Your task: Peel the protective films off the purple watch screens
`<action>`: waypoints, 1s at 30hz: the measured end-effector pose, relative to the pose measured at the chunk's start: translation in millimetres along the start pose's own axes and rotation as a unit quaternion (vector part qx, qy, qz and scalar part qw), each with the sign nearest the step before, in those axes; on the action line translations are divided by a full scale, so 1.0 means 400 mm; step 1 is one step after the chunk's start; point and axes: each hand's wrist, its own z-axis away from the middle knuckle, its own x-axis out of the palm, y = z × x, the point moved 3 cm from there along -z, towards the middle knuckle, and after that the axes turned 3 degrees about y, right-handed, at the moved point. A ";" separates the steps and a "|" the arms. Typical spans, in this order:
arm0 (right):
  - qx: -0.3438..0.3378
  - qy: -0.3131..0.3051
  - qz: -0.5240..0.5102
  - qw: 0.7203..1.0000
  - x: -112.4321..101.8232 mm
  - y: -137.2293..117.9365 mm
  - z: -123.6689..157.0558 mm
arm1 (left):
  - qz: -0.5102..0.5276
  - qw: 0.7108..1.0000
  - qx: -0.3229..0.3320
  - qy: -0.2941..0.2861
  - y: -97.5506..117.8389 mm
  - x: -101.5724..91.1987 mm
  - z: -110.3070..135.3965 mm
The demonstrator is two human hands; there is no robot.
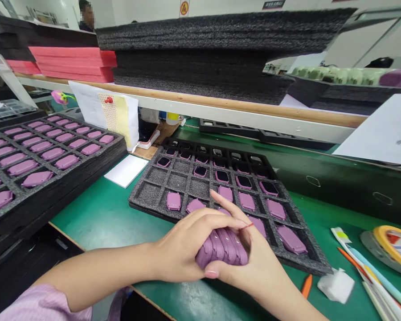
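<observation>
A stack of several purple smartwatch cases [222,249] is cupped between both hands, its rounded edges facing me. My left hand [183,240] wraps the stack from the left and over the top. My right hand [257,256] closes round it from the right, thumb across the near side and index finger stretched out over the tray. Just beyond the hands lies a black foam tray [149,191] with square pockets. Its back rows hold purple watches with dark screens [222,177]; plain purple cases [173,201] sit in the front rows. My hands hide part of the front row.
At left a stacked foam tray [96,167] holds rows of purple cases. Between the trays lies a white pad [126,170]. Pens [377,276], a crumpled white wipe [336,285] and a yellow-rimmed roll [396,245] lie at right. A shelf [220,104] with foam stacks spans the back.
</observation>
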 end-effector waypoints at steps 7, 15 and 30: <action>-0.166 0.091 0.131 0.973 -0.010 -0.041 0.011 | 0.118 0.964 -0.240 -0.001 -0.011 0.003 0.016; -0.246 0.088 0.177 0.949 -0.023 -0.033 0.005 | 0.364 0.864 -0.347 -0.011 0.015 0.017 -0.015; -0.264 0.052 0.151 0.951 -0.020 -0.044 0.003 | 0.372 0.852 -0.368 -0.015 0.014 0.017 0.003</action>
